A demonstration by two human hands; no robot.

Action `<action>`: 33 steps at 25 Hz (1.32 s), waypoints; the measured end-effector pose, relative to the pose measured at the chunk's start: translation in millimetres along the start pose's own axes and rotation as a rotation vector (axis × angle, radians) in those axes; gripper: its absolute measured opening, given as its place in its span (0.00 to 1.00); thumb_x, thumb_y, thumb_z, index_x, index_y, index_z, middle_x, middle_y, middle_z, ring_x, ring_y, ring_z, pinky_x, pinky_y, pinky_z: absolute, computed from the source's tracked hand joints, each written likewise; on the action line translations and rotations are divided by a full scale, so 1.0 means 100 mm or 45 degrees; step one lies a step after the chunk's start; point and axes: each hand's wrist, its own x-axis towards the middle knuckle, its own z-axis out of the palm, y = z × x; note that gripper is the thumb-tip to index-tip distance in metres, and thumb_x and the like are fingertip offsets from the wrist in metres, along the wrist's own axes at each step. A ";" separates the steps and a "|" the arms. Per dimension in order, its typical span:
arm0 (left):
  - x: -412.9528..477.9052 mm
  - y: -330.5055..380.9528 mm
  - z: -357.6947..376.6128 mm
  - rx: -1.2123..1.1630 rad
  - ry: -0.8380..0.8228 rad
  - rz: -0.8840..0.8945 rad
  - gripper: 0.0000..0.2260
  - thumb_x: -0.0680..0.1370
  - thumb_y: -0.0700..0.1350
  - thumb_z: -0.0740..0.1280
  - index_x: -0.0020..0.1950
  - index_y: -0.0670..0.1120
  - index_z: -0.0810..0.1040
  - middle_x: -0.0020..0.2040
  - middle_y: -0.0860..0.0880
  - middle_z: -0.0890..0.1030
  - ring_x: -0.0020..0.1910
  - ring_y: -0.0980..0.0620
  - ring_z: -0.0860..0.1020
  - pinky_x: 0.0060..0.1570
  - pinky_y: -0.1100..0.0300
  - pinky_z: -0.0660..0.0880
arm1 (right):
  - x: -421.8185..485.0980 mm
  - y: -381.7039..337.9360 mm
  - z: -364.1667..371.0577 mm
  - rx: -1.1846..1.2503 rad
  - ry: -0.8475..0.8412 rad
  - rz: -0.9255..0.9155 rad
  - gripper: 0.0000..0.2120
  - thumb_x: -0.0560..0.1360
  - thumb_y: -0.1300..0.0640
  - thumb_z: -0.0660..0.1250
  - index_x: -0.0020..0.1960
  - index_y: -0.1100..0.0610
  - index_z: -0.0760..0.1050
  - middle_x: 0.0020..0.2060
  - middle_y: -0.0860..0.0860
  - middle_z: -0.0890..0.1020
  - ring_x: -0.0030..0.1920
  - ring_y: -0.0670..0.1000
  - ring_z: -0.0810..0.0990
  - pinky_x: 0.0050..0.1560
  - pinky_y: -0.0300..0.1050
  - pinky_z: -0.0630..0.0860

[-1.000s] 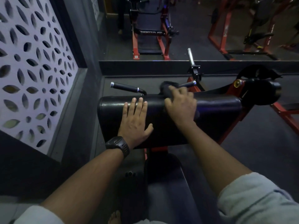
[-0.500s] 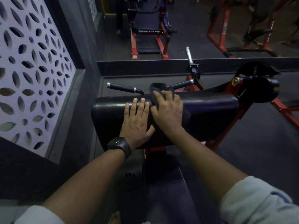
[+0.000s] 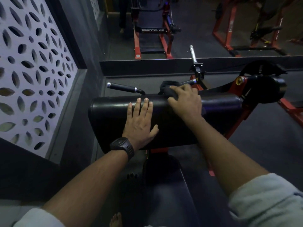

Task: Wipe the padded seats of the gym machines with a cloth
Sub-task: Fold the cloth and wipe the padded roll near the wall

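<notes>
Left hand [image 3: 139, 123] reaches over the lower seat [image 3: 164, 185] at 6 o'clock and lies flat on the near face of the black pad [image 3: 111, 112]. Its fingers are straight and slightly spread, holding nothing, only bracing. A dark watch [image 3: 122, 147] sits on that wrist. At its 2 o'clock my right hand [image 3: 185, 102] presses the dark cloth [image 3: 167, 89] onto the top edge of the same pad. The fingers curl over the bunched fabric, and one fold shows at 12 o'clock of my knuckles.

I judge this to be mid-wipe on this pad. The cloth sits near the middle of the rounded top, with the long run toward 3 o'clock and the end toward 9 o'clock to cover. The next move calls for a firm, even sweep along that edge, and my left hand must lift clear if the stroke comes its way. I cannot tell whether the lower seat has been wiped.

Beyond the pad, a black-gripped handle [image 3: 123, 87] juts out at 11 o'clock. A second handle [image 3: 190, 82] lies just behind the cloth, near enough to snag it. Farther off, at 1 o'clock, a chrome weight peg [image 3: 192, 54] rises, and a black roller [image 3: 268, 89] hangs at 2 o'clock. A pierced wall panel [image 3: 32, 71] fills 9 o'clock. Farthest away, what looks like a mirror [image 3: 193, 17] shows more red machines.
</notes>
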 end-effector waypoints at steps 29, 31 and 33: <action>0.23 0.67 0.12 0.022 0.027 -0.113 0.39 0.76 0.63 0.54 0.81 0.41 0.57 0.81 0.39 0.57 0.81 0.37 0.52 0.78 0.36 0.46 | -0.31 0.22 0.11 0.007 0.199 -0.160 0.27 0.74 0.45 0.62 0.72 0.49 0.72 0.66 0.56 0.74 0.59 0.60 0.74 0.58 0.56 0.71; 0.24 0.70 0.13 0.032 0.030 -0.116 0.39 0.76 0.63 0.55 0.81 0.40 0.57 0.82 0.39 0.57 0.81 0.38 0.52 0.78 0.36 0.46 | -0.22 0.48 0.10 -0.081 0.105 -0.585 0.29 0.73 0.44 0.60 0.73 0.49 0.71 0.67 0.55 0.75 0.59 0.60 0.75 0.58 0.56 0.72; 0.24 0.70 0.11 0.003 0.028 -0.121 0.39 0.76 0.63 0.53 0.81 0.41 0.56 0.82 0.40 0.57 0.81 0.38 0.52 0.79 0.37 0.44 | 0.05 0.69 -0.06 0.039 0.104 -0.159 0.26 0.75 0.44 0.61 0.73 0.48 0.71 0.66 0.54 0.74 0.60 0.59 0.74 0.60 0.57 0.71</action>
